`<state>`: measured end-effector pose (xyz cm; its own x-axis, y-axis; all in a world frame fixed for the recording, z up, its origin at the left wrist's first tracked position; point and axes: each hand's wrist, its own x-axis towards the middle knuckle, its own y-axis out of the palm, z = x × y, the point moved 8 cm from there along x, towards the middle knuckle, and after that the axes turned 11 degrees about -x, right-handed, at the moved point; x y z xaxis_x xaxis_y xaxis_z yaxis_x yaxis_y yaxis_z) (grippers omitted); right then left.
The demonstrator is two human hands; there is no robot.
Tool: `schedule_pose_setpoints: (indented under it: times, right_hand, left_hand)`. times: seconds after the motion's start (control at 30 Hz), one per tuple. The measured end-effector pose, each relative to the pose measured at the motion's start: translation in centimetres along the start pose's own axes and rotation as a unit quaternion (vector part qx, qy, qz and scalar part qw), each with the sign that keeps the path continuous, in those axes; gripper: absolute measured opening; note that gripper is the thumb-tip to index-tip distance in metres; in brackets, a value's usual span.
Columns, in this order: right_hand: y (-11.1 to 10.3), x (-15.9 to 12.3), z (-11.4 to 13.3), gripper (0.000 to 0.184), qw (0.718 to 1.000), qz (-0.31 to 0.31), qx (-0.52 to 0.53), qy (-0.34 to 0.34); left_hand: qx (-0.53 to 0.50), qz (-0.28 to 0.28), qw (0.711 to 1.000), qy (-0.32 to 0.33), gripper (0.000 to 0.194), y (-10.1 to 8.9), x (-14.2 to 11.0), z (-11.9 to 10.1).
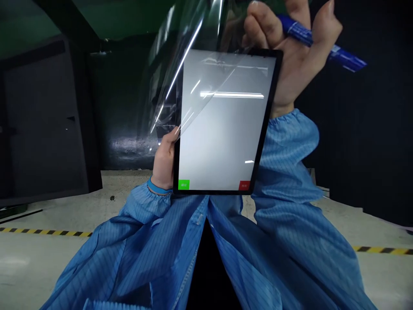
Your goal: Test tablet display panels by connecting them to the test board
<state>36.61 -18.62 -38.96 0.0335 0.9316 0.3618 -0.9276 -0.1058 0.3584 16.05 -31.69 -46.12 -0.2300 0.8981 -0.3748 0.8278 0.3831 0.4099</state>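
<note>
A tablet [222, 129] with a black bezel is held upright in front of me, its screen lit pale grey with a green box at the lower left and a red one at the lower right. My left hand [164, 159] grips its left edge, thumb at the front. A clear plastic film [180, 56] curls away from the upper left of the screen, part of it lying over the glass. Curled fingers of my right hand [290, 51] hold the film near the top. A blue marker pen [338, 56] is tucked across that same hand.
A dark cabinet or panel [41, 116] stands on the left, and a black surface [364, 142] on the right. Dark green material [119, 19] lies behind. The pale floor [58, 258] carries yellow-and-black tape [48, 231].
</note>
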Motion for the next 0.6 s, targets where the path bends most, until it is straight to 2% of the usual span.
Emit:
schedule_pose_setpoints:
  times: [0.03, 0.1, 0.2, 0.27, 0.37, 0.47, 0.6]
  right_hand:
    - [0.1, 0.0, 0.3, 0.048, 1.000, 0.008, 0.003, -0.018]
    - [-0.1, -0.1, -0.2, 0.050, 1.000, 0.012, 0.001, 0.004]
    - [-0.6, -0.2, -0.7, 0.051, 1.000, -0.016, 0.017, 0.018]
    - [-0.7, -0.2, -0.7, 0.052, 0.999, -0.039, 0.037, 0.006]
    - [-0.8, -0.1, -1.0, 0.054, 0.995, -0.082, 0.057, -0.020]
    - [-1.1, 0.3, -1.5, 0.061, 0.991, -0.105, 0.065, -0.047]
    - [-1.8, 1.3, -2.5, 0.067, 0.992, -0.079, 0.057, -0.078]
  left_hand:
    - [-0.002, 0.003, 1.000, -0.002, 0.012, 0.3, -0.1, -0.1]
    - [-0.001, -0.003, 1.000, -0.015, 0.017, 0.9, -0.5, -0.2]
    - [0.023, -0.025, 0.999, -0.005, 0.012, 1.3, -1.0, -0.8]
    - [0.019, 0.004, 1.000, -0.015, 0.017, 2.0, -0.9, -0.6]
    - [0.005, 0.069, 0.996, -0.056, 0.034, 2.9, -0.3, 0.4]
    - [-0.001, 0.073, 0.996, -0.051, 0.035, 2.6, 1.0, 0.9]
    - [-0.011, 0.077, 0.996, -0.041, 0.028, 2.2, 2.3, 1.5]
